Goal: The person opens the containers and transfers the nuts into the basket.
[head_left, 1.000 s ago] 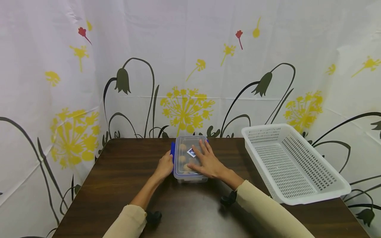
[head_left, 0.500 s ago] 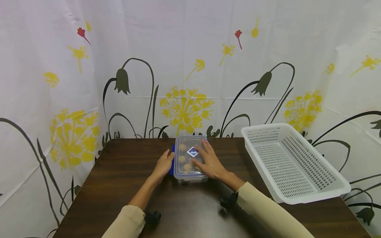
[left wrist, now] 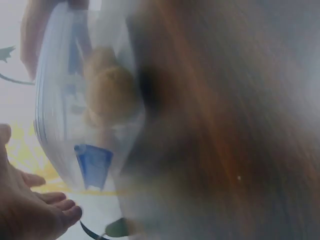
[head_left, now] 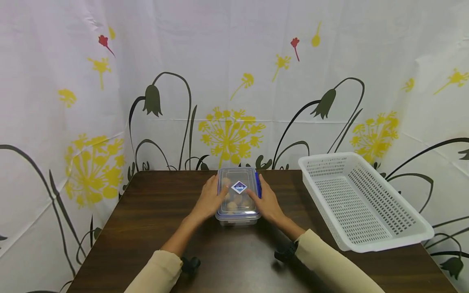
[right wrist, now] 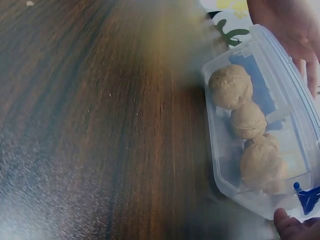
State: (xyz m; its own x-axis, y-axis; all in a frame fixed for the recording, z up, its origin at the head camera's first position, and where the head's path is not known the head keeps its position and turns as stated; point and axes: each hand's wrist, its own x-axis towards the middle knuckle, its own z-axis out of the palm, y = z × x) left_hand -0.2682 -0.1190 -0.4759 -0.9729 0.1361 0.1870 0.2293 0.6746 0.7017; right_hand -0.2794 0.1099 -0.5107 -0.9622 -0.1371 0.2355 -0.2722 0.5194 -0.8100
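A clear plastic food container (head_left: 237, 221) with a lidded top and a blue-and-white diamond label sits on the table, several wrinkled light brown balls (right wrist: 231, 86) inside. My left hand (head_left: 208, 201) lies along its left side, thumb over the lid's edge. On the opposite side, my right hand (head_left: 270, 203) stretches its fingers beside a blue side clip (head_left: 258, 185), its thumb reaching over the lid. In the left wrist view, the fingers of my left hand (left wrist: 37, 202) are spread near the container's end. A blue tab (left wrist: 94, 167) shows on that end.
A white perforated plastic basket (head_left: 331, 221) stands at the right of the dark wooden table (head_left: 157, 195). Behind the table hangs a white curtain (head_left: 227, 53) printed with flowers.
My right hand has slid off the lid's top to the container's right side. My left hand has moved in, thumb over the lid. The left blue clip no longer sticks out; the right one shows.
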